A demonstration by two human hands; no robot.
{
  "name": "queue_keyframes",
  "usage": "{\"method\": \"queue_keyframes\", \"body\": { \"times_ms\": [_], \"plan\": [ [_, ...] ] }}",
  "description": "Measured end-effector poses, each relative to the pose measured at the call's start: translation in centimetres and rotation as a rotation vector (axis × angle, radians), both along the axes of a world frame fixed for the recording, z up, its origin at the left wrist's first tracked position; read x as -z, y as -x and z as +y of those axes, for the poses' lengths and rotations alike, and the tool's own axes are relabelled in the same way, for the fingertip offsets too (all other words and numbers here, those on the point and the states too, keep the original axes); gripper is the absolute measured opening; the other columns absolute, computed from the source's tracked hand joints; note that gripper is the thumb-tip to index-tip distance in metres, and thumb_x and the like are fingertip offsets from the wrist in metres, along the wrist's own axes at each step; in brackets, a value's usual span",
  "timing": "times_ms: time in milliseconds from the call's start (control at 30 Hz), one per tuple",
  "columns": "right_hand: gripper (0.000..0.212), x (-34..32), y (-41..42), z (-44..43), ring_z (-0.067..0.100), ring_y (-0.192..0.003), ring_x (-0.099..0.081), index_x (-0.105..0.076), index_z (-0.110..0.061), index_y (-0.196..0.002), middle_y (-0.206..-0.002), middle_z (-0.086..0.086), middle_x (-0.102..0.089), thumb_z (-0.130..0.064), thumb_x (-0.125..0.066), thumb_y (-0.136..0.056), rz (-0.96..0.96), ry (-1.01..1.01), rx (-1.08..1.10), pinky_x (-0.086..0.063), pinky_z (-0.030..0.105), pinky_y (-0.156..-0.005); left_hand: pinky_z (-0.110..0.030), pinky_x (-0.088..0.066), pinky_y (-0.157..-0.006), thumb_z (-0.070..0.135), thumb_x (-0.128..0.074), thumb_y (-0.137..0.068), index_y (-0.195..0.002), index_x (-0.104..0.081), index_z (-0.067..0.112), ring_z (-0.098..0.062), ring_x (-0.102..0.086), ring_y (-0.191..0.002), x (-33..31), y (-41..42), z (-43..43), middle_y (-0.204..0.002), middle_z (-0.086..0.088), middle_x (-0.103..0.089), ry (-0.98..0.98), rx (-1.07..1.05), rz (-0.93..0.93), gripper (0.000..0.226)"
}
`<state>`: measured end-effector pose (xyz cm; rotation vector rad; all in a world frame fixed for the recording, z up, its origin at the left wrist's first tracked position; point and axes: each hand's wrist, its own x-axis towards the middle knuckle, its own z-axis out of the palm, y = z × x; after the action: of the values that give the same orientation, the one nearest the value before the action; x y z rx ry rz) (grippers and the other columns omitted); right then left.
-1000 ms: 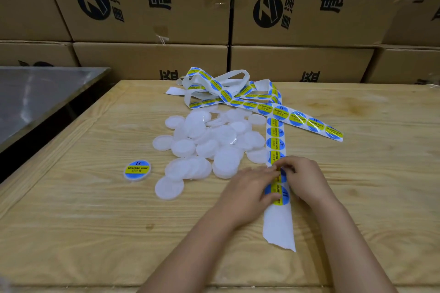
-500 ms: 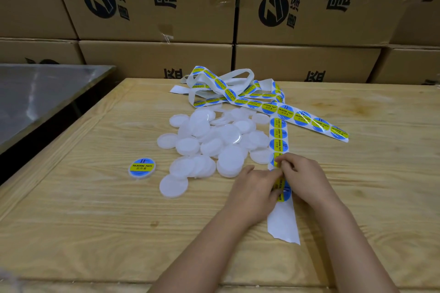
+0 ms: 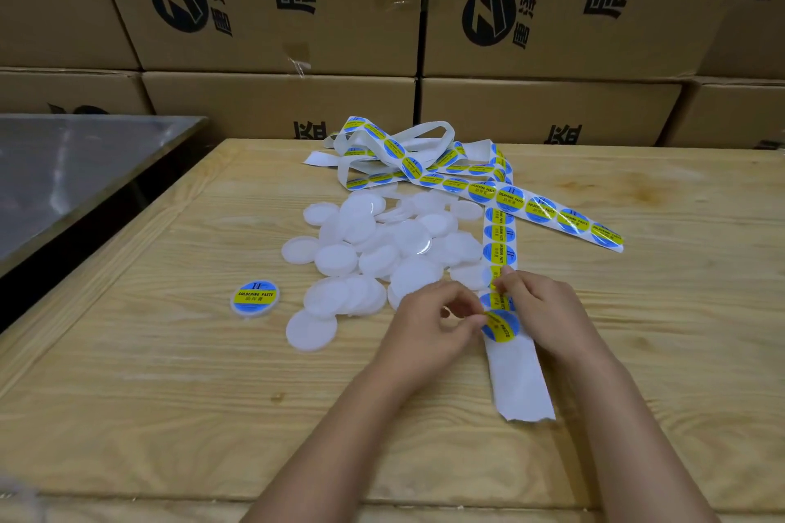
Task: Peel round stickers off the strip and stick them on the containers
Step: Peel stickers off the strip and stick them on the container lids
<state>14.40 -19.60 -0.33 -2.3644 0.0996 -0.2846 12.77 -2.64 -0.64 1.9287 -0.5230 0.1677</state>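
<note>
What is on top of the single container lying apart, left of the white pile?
A round blue-and-yellow sticker reading SOLDERING PASTE. Only the white rim of the container shows around it; the lid surface beneath is covered.

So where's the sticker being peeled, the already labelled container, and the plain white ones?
peeling sticker [image 3: 500,326]: head view, on its yellow band.
labelled container [image 3: 255,297]: head view, middle of its label.
plain containers [image 3: 335,260]: head view, top of one disc in the pile.

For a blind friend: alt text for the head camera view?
The left hand pinches a round blue-and-yellow sticker, peeling it from a white paper strip that the right hand holds on a pale wooden table. White round plastic containers lie heaped nearby, one labelled container apart.
</note>
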Motion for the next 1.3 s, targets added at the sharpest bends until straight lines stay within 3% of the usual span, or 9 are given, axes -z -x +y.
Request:
{"method": "queue_keyframes", "body": {
  "times_ms": [100,200,333,467,633,800,867,967,1300],
  "plan": [
    [0.038,-0.1,0.0,-0.3,0.017,-0.076,-0.053,-0.065,-0.021,-0.076,-0.075,-0.006,-0.064,-0.036,-0.039,-0.099,0.036,-0.013,-0.027,-0.034,0.013,-0.058,-0.02,-0.046,-0.065,0.007,-0.07,-0.079,-0.069,-0.061,0.028,-0.007,-0.056,-0.065,-0.7,-0.4,0.6,-0.066,0.013,-0.063,0.199,-0.076,0.133,0.024],
    [0.026,-0.2,0.0,-0.3,0.017,-0.087,-0.057,-0.07,-0.022,-0.093,-0.088,-0.003,-0.068,-0.028,-0.045,-0.097,0.049,-0.011,-0.043,-0.038,0.021,-0.068,-0.02,-0.044,-0.054,0.005,-0.07,-0.08,-0.07,-0.062,0.023,-0.01,-0.053,-0.054,-1.2,-0.9,1.5,-0.06,0.011,-0.06,0.319,-0.137,0.179,0.022],
    [0.02,-1.4,0.4,1.3,0.003,-0.095,-0.059,-0.07,-0.027,-0.096,-0.101,-0.013,-0.067,-0.021,-0.051,-0.095,-0.142,-0.403,-0.067,-0.043,0.015,-0.076,-0.019,-0.038,-0.041,0.007,-0.069,-0.081,-0.071,-0.061,0.021,-0.007,-0.044,-0.038,-1.6,-1.6,2.7,-0.062,0.015,-0.062,0.411,-0.212,0.231,0.019],
    [0.011,-1.6,0.6,3.0,-0.003,-0.071,-0.053,-0.07,-0.028,-0.086,-0.074,-0.026,-0.066,-0.02,-0.064,-0.087,-0.109,-0.546,-0.209,-0.039,0.004,-0.064,-0.018,-0.035,-0.041,0.011,-0.071,-0.079,-0.068,-0.063,0.026,-0.005,-0.043,-0.039,-1.4,-1.9,2.9,-0.065,0.014,-0.064,0.392,-0.243,0.272,0.02],
    [0.007,-0.9,0.3,3.8,0.001,-0.062,-0.046,-0.069,-0.017,-0.075,-0.066,-0.016,-0.061,-0.015,-0.07,-0.082,-0.099,-0.574,-0.147,-0.037,0.006,-0.058,-0.02,-0.04,-0.048,0.017,-0.071,-0.08,-0.077,-0.065,0.026,-0.006,-0.047,-0.049,-0.6,-2.2,2.9,-0.067,0.016,-0.064,0.345,-0.274,0.247,0.011],
    [0.013,-0.7,0.2,3.7,0.0,-0.062,-0.049,-0.065,-0.019,-0.073,-0.071,-0.008,-0.061,-0.014,-0.067,-0.085,-0.165,-0.621,-0.039,-0.038,0.006,-0.057,-0.027,-0.045,-0.081,0.029,-0.069,-0.08,-0.131,-0.046,0.026,-0.01,-0.055,-0.087,0.5,-2.3,3.4,-0.119,0.013,-0.057,-0.043,-0.454,-0.08,0.056],
    [0.012,-0.8,0.2,3.6,-0.005,-0.059,-0.049,-0.065,-0.018,-0.075,-0.071,-0.005,-0.06,-0.014,-0.066,-0.086,-0.172,-0.647,0.002,-0.039,0.005,-0.055,-0.032,-0.033,-0.1,0.035,-0.069,-0.079,-0.134,-0.047,0.023,-0.017,-0.046,-0.119,1.1,-2.6,3.7,-0.135,0.006,-0.049,-0.325,-0.413,-0.175,0.06],
    [0.012,-0.8,0.1,3.4,-0.007,-0.056,-0.048,-0.065,-0.019,-0.075,-0.07,-0.006,-0.059,-0.015,-0.065,-0.087,-0.164,-0.659,0.026,-0.039,0.006,-0.055,-0.029,-0.021,-0.104,0.039,-0.063,-0.082,-0.127,-0.056,0.027,-0.014,-0.037,-0.13,1.9,-2.7,3.9,-0.139,0.006,-0.047,-0.563,-0.352,-0.204,0.047],
    [0.009,-1.2,0.3,4.0,0.001,-0.063,-0.05,-0.067,-0.021,-0.077,-0.069,-0.01,-0.058,-0.018,-0.066,-0.085,-0.156,-0.789,0.04,-0.041,0.013,-0.062,-0.031,-0.051,-0.076,0.017,-0.054,-0.094,-0.088,-0.066,0.016,-0.009,-0.06,-0.084,-0.2,-2.5,3.7,-0.085,0.009,-0.068,0.227,-0.365,0.012,0.014]
  ]
}}
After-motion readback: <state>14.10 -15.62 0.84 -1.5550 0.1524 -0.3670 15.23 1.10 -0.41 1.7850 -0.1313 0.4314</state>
